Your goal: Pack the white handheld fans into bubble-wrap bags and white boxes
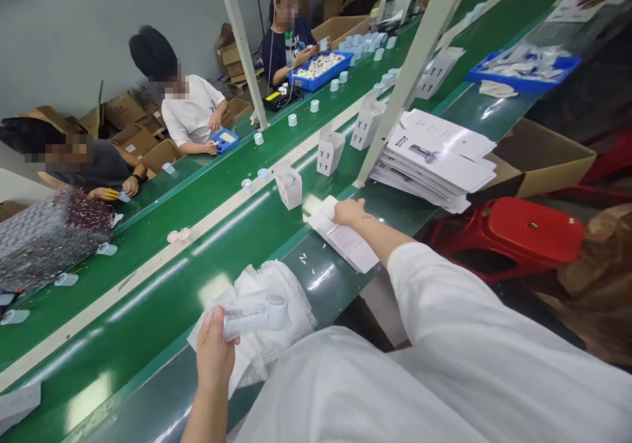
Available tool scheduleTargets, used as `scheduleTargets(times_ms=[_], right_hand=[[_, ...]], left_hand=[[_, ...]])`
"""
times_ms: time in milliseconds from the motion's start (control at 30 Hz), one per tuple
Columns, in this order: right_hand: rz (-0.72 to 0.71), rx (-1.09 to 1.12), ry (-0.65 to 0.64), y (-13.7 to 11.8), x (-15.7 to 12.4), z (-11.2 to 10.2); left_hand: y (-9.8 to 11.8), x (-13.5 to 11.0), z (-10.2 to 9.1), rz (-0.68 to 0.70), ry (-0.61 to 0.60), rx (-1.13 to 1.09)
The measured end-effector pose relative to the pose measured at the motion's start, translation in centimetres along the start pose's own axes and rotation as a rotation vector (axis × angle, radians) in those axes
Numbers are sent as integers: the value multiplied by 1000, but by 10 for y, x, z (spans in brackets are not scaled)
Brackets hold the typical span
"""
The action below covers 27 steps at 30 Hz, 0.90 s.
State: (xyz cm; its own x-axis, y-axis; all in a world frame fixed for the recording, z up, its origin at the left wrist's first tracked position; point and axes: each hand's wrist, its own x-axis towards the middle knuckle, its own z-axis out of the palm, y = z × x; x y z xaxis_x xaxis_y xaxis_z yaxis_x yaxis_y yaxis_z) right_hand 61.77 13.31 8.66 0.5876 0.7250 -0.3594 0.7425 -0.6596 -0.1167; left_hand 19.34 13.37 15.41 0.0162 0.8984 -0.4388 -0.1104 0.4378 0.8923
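Evidently midway: one bagged piece in hand, many cartons still flat

The green belt (237,232) is the largest thing here, and along its near edge runs the dark counter (328,295). Toward the counter's right end, just past a metal post, a stack of printed cartons (434,156) lies flat and unformed, so most of that supply looks left to do. Further left on the counter, spreading toward its far edge, is a loose pile of white sleeves (291,282).

Between stack and pile, a single flat carton (348,242) lies across the counter from far edge to near edge. The right hand (351,212) rests on it with fingers curled; I cannot tell whether they grip it. This carton looks not yet folded up.

Beyond it, near the belt's near edge, standing cartons (290,189) have their flaps raised: formed, but seemingly not closed.

The bagged device (254,314) is over the pile, near the counter's near edge, with the left hand's (216,347) fingers and thumb clamped on one end. Its bagging looks done; it is in no carton yet. Smallest are the pale cups (292,120) dotted along the belt's far half.
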Motion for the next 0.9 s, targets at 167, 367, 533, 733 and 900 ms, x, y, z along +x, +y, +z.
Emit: scheduleTargets(times_ms=[167,367,533,733,900], right_hand=[[-262,174,359,-17,-53,7],[-351,452,691,-42,-95,65],[-330,502,666,-37,-103,78],[-319,515,583,-37,-131,81],[-281,490,499,-39,-144,81]], left_hand=[[35,22,68,280,-304,-158],[24,40,126,678,-672,264],[29,24,143,1035,-873,1066],[69,-16,195,880,-890,1649],[50,-23,215,912,-914,1769]])
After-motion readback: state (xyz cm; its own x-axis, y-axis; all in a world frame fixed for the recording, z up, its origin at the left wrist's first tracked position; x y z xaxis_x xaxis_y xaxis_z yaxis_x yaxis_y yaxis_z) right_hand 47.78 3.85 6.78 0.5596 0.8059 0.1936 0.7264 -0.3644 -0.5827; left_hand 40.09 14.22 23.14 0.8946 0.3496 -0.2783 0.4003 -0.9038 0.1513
